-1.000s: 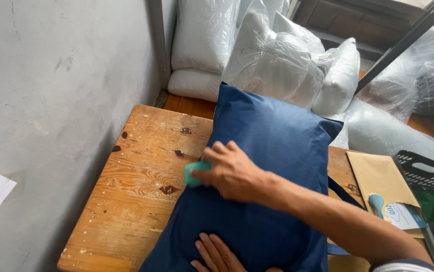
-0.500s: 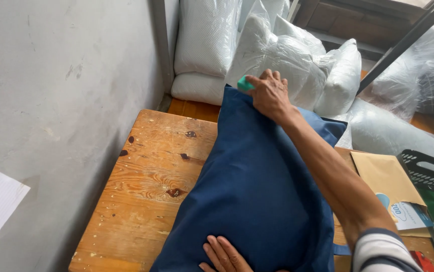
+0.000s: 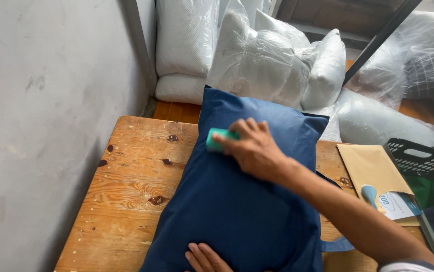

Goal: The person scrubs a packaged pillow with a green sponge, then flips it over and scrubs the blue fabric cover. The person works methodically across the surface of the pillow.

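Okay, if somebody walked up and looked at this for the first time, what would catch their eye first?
Most likely the big dark blue pillow lying lengthwise on the knotty wooden table, filling the middle of the view. On its upper part the right hand presses a small teal block against the fabric, while the left hand rests on its near end. Behind it, white pillows in clear plastic are piled against the grey wall.

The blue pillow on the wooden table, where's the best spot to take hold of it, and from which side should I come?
Probably the far left corner of the blue pillow, coming from the wall side. That corner and the left edge lie bare over the wooden table, while the right hand with its green block covers the upper middle and the left hand presses the near end.
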